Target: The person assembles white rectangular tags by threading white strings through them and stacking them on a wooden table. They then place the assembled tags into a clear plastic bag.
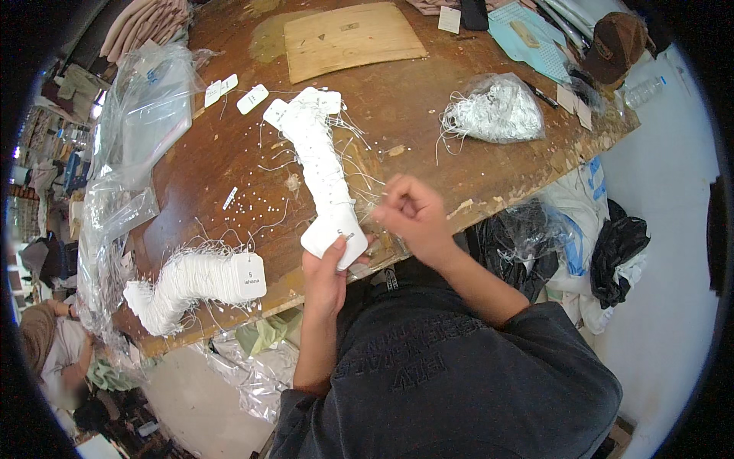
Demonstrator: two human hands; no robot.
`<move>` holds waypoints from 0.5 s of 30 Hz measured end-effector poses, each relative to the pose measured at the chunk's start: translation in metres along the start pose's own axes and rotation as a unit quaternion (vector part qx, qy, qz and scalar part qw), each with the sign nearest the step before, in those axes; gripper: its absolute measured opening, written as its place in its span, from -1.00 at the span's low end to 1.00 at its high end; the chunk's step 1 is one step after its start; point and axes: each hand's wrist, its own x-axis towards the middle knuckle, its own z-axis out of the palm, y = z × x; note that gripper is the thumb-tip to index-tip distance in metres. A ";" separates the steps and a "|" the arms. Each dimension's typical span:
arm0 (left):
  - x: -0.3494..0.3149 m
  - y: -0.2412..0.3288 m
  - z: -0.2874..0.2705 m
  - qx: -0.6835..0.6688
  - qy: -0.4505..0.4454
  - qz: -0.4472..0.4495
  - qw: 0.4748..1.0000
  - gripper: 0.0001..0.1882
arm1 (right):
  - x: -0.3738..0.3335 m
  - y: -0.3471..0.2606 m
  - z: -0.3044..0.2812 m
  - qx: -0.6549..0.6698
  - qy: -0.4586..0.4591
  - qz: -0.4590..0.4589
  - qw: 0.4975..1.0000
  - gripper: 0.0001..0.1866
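Observation:
A long overlapping row of white hang tags (325,172) with thin white strings stretches across the wooden table in front of me. My left hand (327,275) grips the near end of this row, thumb on top of the front tag and fingers beneath. Just right of the row, my right hand (417,218) is raised with its fingers curled and pinched together, slightly blurred. White strings run close to its fingertips, but what they hold is too small to make out. To the left lies a second curved stack of strung tags (202,283).
A clear bag of white strings (497,111) lies at the right, near a black pen (541,95). Loose tags (252,99) and tiny white bits (264,200) dot the table. Farther back is a thin wooden board (352,38). Clear plastic sleeves (149,115) cover the left edge.

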 end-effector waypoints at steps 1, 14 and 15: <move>-0.001 -0.003 0.004 0.012 0.028 0.011 0.999 -0.51 | -0.004 0.000 0.008 0.007 -0.010 0.041 0.999 -0.93; -0.002 -0.006 0.011 0.131 0.111 0.108 0.979 -0.64 | -0.006 0.007 0.024 -0.190 0.010 -0.016 0.982 -0.89; -0.002 -0.006 0.012 0.132 0.115 0.115 0.978 -0.64 | -0.006 0.008 0.024 -0.223 0.008 -0.037 0.974 -0.89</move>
